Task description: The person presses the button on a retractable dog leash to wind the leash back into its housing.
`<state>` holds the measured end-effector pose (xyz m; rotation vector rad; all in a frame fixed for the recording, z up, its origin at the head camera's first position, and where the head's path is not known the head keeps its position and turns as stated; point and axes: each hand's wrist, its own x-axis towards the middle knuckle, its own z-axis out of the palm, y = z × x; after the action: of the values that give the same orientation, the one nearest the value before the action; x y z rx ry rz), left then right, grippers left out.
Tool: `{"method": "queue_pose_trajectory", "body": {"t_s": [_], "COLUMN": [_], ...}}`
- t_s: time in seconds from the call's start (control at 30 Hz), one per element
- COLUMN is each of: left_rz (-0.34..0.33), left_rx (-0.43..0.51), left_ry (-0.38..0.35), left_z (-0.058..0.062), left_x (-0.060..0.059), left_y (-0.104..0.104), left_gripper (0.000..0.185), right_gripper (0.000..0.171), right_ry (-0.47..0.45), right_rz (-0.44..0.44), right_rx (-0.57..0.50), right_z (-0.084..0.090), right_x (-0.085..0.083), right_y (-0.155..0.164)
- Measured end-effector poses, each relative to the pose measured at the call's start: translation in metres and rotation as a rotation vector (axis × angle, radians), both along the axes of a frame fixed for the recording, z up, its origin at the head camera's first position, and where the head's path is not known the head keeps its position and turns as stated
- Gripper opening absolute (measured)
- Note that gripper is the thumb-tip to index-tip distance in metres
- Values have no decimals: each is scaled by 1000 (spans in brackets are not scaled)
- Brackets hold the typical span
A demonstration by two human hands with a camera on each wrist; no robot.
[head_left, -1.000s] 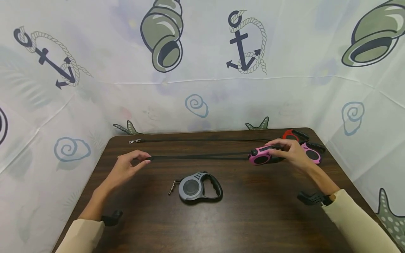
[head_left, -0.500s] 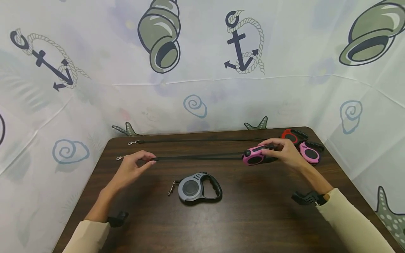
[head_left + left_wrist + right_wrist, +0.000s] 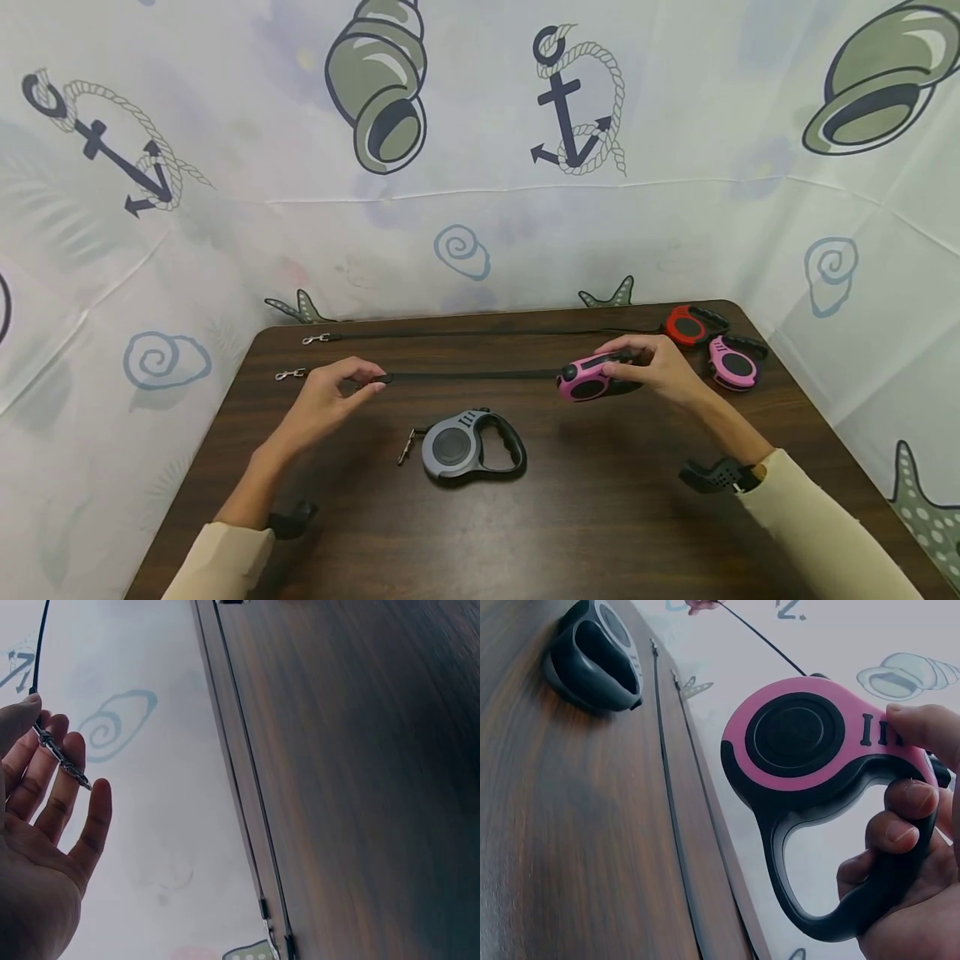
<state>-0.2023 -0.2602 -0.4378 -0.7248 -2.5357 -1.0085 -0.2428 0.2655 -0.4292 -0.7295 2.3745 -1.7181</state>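
Right hand (image 3: 660,371) grips the pink retractable leash (image 3: 588,382) by its black handle loop, fingers curled through it and thumb up on the lock button — the wrist view shows the case (image 3: 795,739) lifted clear of the table (image 3: 600,517). Its black tape (image 3: 472,377) runs level toward the left edge, where the left hand (image 3: 330,398) pinches it just behind the metal clip (image 3: 288,374); the other fingers stand loose and spread in the left wrist view. Step in hand, as I read it: feeding the drawn-out tape back into the pink case. Next move calls for the left hand to travel toward the case with steady tension, the thumb keeping the brake off — a sudden release could whip the clip. A grey leash (image 3: 468,444) lies wound at the table's middle; a red one (image 3: 686,325) and a second pink one (image 3: 731,364) sit by the far right corner, another tape (image 3: 480,333) stretched along the far edge.
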Motion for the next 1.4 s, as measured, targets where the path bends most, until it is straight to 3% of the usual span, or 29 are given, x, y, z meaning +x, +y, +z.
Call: {"method": "queue_pose_trajectory", "body": {"t_s": [0.23, 0.73, 0.9, 1.4], "left_rz": [-12, -52, -76, -100], "left_rx": [-7, 33, 52, 92], "left_ry": [-25, -17, -4, 12], "left_z": [2, -1, 2, 8], "left_x": [2, -1, 0, 3], "left_y": [12, 35, 43, 62], "left_gripper": [23, 22, 22, 20], "right_gripper": [28, 28, 30, 31], "right_ry": [11, -29, -66, -59], "right_rz": [41, 6, -6, 22], "right_rx": [-35, -44, -72, -107], "right_z": [-2, 1, -1, -5], "right_x": [0, 3, 3, 4], "right_y": [-9, -34, -42, -64]}}
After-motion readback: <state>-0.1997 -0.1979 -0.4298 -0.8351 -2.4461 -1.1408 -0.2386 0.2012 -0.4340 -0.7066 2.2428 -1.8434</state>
